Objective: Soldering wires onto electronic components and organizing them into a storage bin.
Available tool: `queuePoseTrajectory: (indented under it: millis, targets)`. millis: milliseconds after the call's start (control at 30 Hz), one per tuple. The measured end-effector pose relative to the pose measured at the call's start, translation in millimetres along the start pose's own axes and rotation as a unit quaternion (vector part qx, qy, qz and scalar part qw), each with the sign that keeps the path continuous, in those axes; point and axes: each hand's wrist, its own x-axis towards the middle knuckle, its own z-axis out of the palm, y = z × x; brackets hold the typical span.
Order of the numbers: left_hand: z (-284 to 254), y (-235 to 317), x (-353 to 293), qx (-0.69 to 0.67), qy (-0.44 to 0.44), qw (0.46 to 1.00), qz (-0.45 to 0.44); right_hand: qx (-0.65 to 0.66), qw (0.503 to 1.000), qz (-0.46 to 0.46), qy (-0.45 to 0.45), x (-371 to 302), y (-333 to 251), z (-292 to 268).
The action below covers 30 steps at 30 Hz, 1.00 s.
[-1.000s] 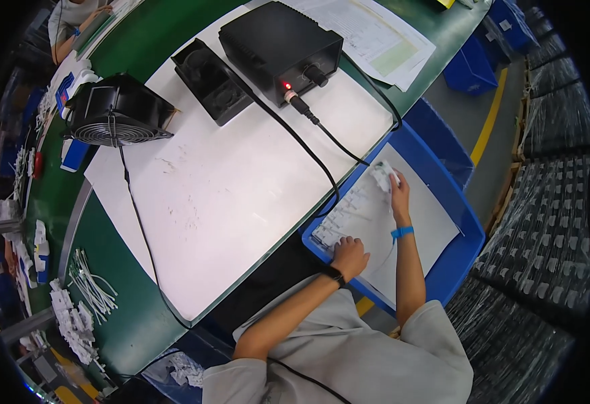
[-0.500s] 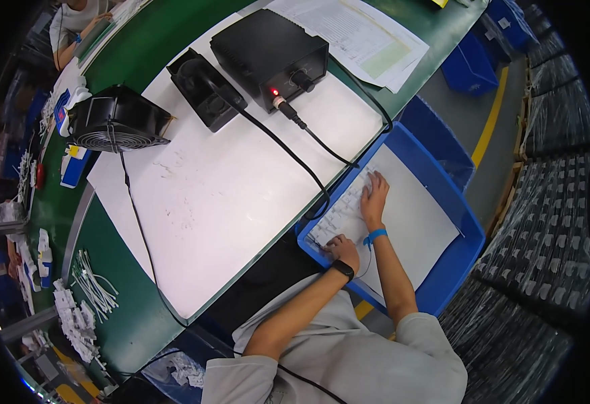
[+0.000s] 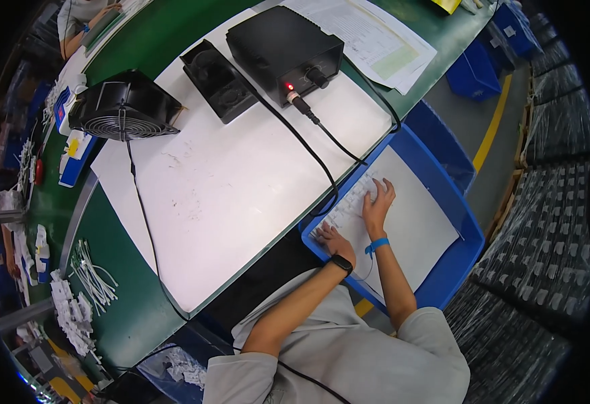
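Both hands are inside a blue bin (image 3: 471,236) lined with a white sheet (image 3: 419,209). Rows of small whitish parts (image 3: 350,210) lie along the side nearest the bench; their exact kind is too small to tell. My left hand (image 3: 337,244), with a black watch at its wrist, rests over the near end of these parts, fingers apart. Farther along, my right hand (image 3: 377,207) has its fingers spread at the parts' edge, and a blue band with a thin cord circles that wrist. Nothing shows held in either hand.
On the green bench (image 3: 133,330) lie a white sheet (image 3: 221,195), a black control box (image 3: 285,50) with a red light, a black holder (image 3: 219,81), a fan (image 3: 126,108), papers (image 3: 375,47) and white ties (image 3: 93,276). Black cables (image 3: 308,165) hang over the bench edge. Wrapped stacks (image 3: 537,236) stand right.
My left hand has shifted slightly left and its fingers have stretched out. The right hand's fingers have spread wider. The view has shifted slightly.
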Motion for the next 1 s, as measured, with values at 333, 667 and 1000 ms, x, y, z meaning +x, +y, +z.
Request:
queuePoseTrajectory:
  millis: [333,667,1000]
  targets:
    - [-14.5,6.6,2.6,-0.013,-0.040,0.998,-0.046,0.092,0.967,-0.137,-0.192,-53.9,-13.8,-22.8]
    - [-9.0,-11.5,1.2,-0.126,0.112,0.985,0.040,0.083,0.924,-0.200,-0.315,-65.6,-20.6,2.8]
    - [-64.7,-281.3,-254.3,-0.427,0.159,0.804,0.382,0.007,0.794,-0.090,-0.601,-20.0,-173.4,-156.3]
